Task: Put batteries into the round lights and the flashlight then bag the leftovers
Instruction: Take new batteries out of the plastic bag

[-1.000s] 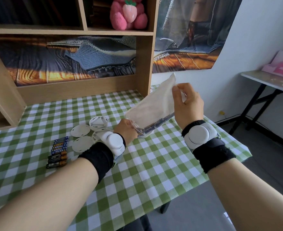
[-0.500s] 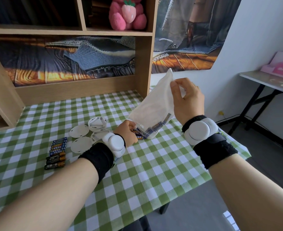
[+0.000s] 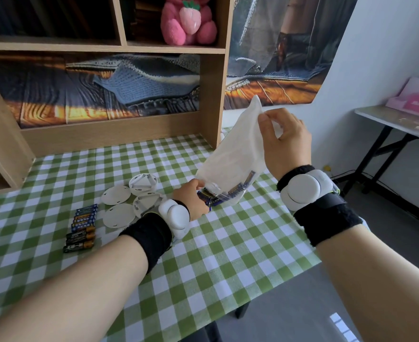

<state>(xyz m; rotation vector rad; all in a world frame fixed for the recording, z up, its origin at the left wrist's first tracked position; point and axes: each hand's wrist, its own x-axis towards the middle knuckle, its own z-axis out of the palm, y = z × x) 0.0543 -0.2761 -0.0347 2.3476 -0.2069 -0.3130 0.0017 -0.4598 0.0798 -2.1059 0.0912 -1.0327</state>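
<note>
1. I am watching the bag (image 3: 230, 154) hanging tilted over the table's (image 3: 203, 262) right edge, now steeper than a second ago, mouth down-left.
2. My right hand (image 3: 286, 141) is pinching its upper corner; my left hand (image 3: 191, 198) is gripping the mouth.
3. Batteries (image 3: 238, 190) are spilling toward the mouth, so unloading is under way.
4. Loose batteries (image 3: 81, 227) are lying lengthwise left-right, beside the round lights (image 3: 129, 201).

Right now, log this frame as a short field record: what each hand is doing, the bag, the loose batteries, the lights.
right hand: pinches the upper corner of the bag, held tilted above the table
left hand: at the bag's low open end, gripping batteries there
bag: translucent white, batteries visible inside at the bottom
loose batteries: one row on the checked tablecloth
round lights: four white round pieces, two showing their insides
</note>
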